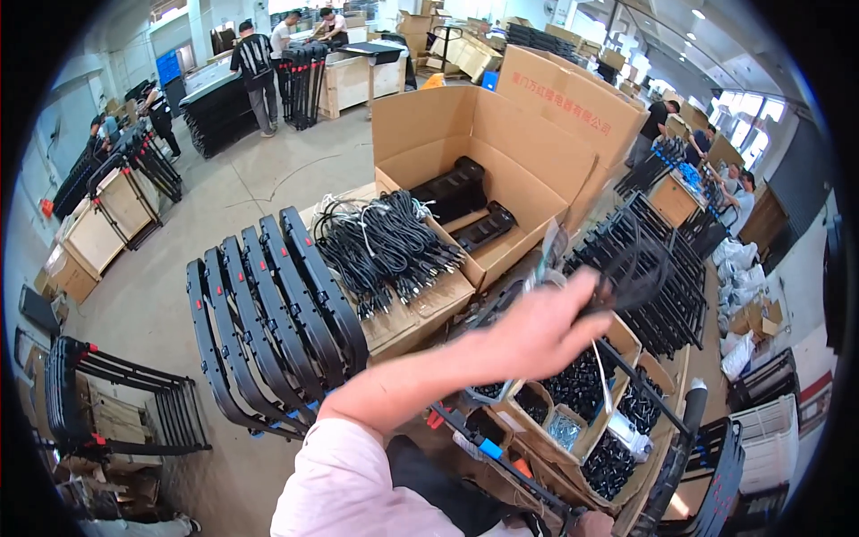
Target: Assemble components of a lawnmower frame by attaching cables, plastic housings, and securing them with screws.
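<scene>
My left hand (553, 333) is raised over the parts box, blurred by motion. Its fingers are closed on a looped black cable (637, 273) that smears to the right. Beside the fingers is a clear and whitish strip (548, 259), too blurred to name. At the lower edge my right hand (592, 524) is closed around the end of a black tube frame (528, 479) with a blue band. Beneath sits a divided cardboard box (528, 428) of small black fittings and silver screws. A white plastic part (631, 438) lies on it.
Several curved black frames (259, 304) stand at left. Bundled black cables (380, 242) lie beside an open carton (537, 170) holding black housings (483, 224). Black tube racks (658, 295) stand right. Co-workers (257, 76) work at far benches.
</scene>
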Demonstrator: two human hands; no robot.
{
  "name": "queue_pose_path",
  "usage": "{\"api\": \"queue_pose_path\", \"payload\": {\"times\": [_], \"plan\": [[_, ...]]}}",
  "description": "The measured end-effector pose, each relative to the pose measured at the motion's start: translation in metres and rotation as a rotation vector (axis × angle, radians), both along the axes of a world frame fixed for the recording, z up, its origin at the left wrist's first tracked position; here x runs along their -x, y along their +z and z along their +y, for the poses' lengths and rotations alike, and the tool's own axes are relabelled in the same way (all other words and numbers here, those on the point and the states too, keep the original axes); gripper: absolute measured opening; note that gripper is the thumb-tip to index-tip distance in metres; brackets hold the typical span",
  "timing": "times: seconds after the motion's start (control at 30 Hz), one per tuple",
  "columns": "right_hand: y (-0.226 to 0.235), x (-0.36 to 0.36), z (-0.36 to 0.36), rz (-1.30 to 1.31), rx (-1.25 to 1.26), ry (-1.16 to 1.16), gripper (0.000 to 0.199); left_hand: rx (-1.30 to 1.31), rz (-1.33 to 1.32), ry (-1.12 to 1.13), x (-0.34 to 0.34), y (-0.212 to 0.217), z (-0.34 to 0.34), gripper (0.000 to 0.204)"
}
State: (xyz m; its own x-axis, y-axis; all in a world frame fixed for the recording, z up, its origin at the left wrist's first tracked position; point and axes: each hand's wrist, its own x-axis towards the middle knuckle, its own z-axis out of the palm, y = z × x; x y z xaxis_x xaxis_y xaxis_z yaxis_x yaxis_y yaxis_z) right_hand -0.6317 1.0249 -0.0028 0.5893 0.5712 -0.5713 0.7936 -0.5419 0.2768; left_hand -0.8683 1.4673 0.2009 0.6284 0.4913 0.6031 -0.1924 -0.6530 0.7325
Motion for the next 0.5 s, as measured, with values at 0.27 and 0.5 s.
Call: {"api": "queue_pose_path", "payload": {"times": [0.27, 0.5], "plan": [[-0.003, 0.002, -0.004, 0.000, -0.036, 0.122, 0.029, 0.403, 0.337, -0.486, -0.024, -0.215, -0.111, 0.031], [-0.025, -0.007, -0.020, -0.064, -0.150, 0.261, 0.023, 0.428, 0.537, -0.325, -0.016, -0.252, -0.093, 0.031]]}}
